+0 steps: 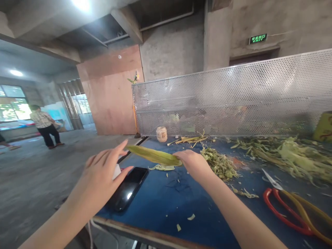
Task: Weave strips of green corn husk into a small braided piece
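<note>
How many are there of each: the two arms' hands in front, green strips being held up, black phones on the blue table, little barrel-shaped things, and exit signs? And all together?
Hands: 2, left hand and right hand
Held green strip: 1
Black phone: 1
Barrel-shaped thing: 1
Exit sign: 1
Total: 6

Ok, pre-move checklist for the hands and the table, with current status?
1. Leaf gripped at one end by right hand: ok.
2. Left hand touching the leaf's other end: cannot tell; open right by the tip.
3. Scissors apart from both hands: ok.
4. Phone off the table: not ok, lying near left hand.
5. Table free of scraps: not ok, pale bits near front edge.
</note>
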Motion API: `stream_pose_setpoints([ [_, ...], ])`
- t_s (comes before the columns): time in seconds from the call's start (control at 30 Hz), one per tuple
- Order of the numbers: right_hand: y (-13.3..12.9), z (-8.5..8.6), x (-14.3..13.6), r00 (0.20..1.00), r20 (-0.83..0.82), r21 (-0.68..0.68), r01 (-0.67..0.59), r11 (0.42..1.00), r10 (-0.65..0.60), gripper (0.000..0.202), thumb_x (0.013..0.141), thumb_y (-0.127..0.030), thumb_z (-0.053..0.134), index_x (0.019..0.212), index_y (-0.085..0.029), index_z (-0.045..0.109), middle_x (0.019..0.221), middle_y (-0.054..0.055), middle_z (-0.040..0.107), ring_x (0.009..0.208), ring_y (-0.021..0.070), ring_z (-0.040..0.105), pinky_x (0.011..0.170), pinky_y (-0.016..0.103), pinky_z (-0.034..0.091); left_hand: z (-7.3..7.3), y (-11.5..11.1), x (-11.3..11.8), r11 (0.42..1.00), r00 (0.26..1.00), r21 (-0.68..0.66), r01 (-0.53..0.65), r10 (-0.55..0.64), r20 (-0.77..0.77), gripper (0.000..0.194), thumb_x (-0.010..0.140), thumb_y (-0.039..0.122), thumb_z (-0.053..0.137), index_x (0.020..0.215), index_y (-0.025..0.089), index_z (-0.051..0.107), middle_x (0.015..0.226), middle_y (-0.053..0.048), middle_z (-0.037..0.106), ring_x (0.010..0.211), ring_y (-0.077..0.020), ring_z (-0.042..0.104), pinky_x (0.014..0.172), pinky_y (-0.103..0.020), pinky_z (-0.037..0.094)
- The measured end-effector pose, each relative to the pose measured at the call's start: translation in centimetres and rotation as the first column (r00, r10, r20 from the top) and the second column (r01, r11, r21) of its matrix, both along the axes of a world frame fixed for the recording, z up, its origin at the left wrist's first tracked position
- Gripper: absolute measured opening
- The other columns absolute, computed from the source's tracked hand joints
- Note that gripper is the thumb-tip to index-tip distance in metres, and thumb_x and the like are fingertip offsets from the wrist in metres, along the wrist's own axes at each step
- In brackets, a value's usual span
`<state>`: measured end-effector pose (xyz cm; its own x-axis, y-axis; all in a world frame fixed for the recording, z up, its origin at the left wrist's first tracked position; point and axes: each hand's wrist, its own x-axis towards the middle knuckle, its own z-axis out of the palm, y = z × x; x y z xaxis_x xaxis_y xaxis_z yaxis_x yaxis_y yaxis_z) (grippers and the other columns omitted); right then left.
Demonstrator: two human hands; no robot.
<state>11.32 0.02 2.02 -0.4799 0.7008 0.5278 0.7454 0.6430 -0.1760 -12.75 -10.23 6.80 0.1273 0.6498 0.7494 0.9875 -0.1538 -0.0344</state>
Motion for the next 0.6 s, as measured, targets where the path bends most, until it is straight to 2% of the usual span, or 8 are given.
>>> stream_pose_setpoints([
  [0.03, 0.0, 0.2, 0.4, 0.999, 0.037, 0.038, -0.015, 0.999, 0.014, 0.034, 0.078, -0.007, 0.042, 0.103, -0.023, 0.058, 0.092, 0.005, 0.064, 0.088, 0.0182, 0.053, 0.064, 0.024, 0.041, 0.2, 0.8, 0.5, 0.997, 0.997, 0.006, 0.075, -0.074, -0.035, 0.056, 0.074, 0.036, 0.049, 0.127, 0.031, 0.033, 0.108, -0.005, 0.059, 0.103, -0.0274, 0.050, 0.090, -0.041, 0.030],
  [0.1, -0.1, 0.9, 1.3, 0.993, 0.107, 0.112, -0.055, 0.992, 0.043, 0.034, 0.077, -0.004, 0.044, 0.102, -0.021, 0.059, 0.091, 0.006, 0.064, 0.090, 0.0189, 0.051, 0.068, 0.025, 0.041, 0.3, 2.3, 1.6, 0.982, 0.981, -0.073, 0.175, -0.180, -0.076, 0.053, 0.074, 0.033, 0.050, 0.125, 0.030, 0.038, 0.115, -0.006, 0.057, 0.106, -0.0275, 0.049, 0.091, -0.041, 0.029],
  [0.17, -0.4, 1.9, 2.2, 0.986, 0.149, 0.178, -0.095, 0.979, 0.068, 0.031, 0.077, -0.004, 0.045, 0.099, -0.020, 0.060, 0.090, 0.006, 0.064, 0.089, 0.0185, 0.050, 0.070, 0.026, 0.041, 0.3, 3.5, 2.6, 0.949, 0.974, -0.226, 0.220, -0.226, 0.001, 0.058, 0.071, 0.034, 0.053, 0.127, 0.032, 0.036, 0.105, -0.005, 0.064, 0.092, -0.0266, 0.057, 0.081, -0.038, 0.038],
  [0.27, -1.4, 3.7, 3.5, 0.976, 0.201, 0.277, -0.144, 0.950, 0.089, 0.025, 0.081, -0.010, 0.044, 0.098, -0.020, 0.060, 0.089, 0.005, 0.064, 0.086, 0.0184, 0.050, 0.068, 0.027, 0.041, 0.4, 4.1, 4.0, 0.830, 0.951, -0.470, 0.300, -0.220, 0.217, 0.067, 0.070, 0.037, 0.055, 0.131, 0.036, 0.027, 0.093, -0.002, 0.068, 0.065, -0.0216, 0.062, 0.059, -0.031, 0.044],
  [0.33, -2.2, 4.8, 4.2, 0.968, 0.240, 0.376, -0.162, 0.912, 0.073, 0.026, 0.082, -0.011, 0.042, 0.097, -0.020, 0.061, 0.089, 0.005, 0.064, 0.085, 0.0188, 0.050, 0.063, 0.028, 0.041, 0.6, 3.6, 4.7, 0.788, 0.906, -0.468, 0.399, -0.259, 0.336, 0.070, 0.066, 0.035, 0.060, 0.130, 0.036, 0.029, 0.083, 0.000, 0.070, 0.066, -0.0205, 0.063, 0.060, -0.029, 0.045],
  [0.4, -3.0, 5.8, 4.9, 0.968, 0.241, 0.464, -0.183, 0.867, 0.075, 0.028, 0.084, -0.012, 0.037, 0.095, -0.021, 0.061, 0.086, 0.004, 0.065, 0.081, 0.0179, 0.051, 0.058, 0.027, 0.041, 0.9, 2.8, 5.3, 0.779, 0.856, -0.404, 0.479, -0.314, 0.411, 0.076, 0.060, 0.033, 0.066, 0.129, 0.034, 0.033, 0.077, 0.000, 0.070, 0.069, -0.0206, 0.063, 0.062, -0.028, 0.045],
  [0.5, -4.3, 6.8, 5.9, 0.976, 0.204, 0.608, -0.190, 0.771, 0.080, 0.034, 0.088, -0.017, 0.028, 0.096, -0.023, 0.061, 0.084, 0.002, 0.065, 0.077, 0.0154, 0.052, 0.055, 0.026, 0.041, 1.4, 1.1, 6.3, 0.789, 0.823, -0.332, 0.518, -0.353, 0.445, 0.077, 0.055, 0.031, 0.070, 0.126, 0.032, 0.038, 0.076, 0.000, 0.070, 0.067, -0.0202, 0.063, 0.059, -0.027, 0.046],
  [0.6, -6.0, 7.8, 6.5, 0.981, 0.189, 0.705, -0.171, 0.689, 0.051, 0.036, 0.090, -0.023, 0.026, 0.091, -0.023, 0.062, 0.077, 0.002, 0.064, 0.072, 0.0155, 0.052, 0.052, 0.028, 0.042, 1.9, -0.6, 7.4, 0.779, 0.809, -0.334, 0.531, -0.349, 0.473, 0.080, 0.053, 0.029, 0.072, 0.126, 0.032, 0.038, 0.075, 0.002, 0.069, 0.062, -0.0173, 0.061, 0.057, -0.026, 0.048],
])
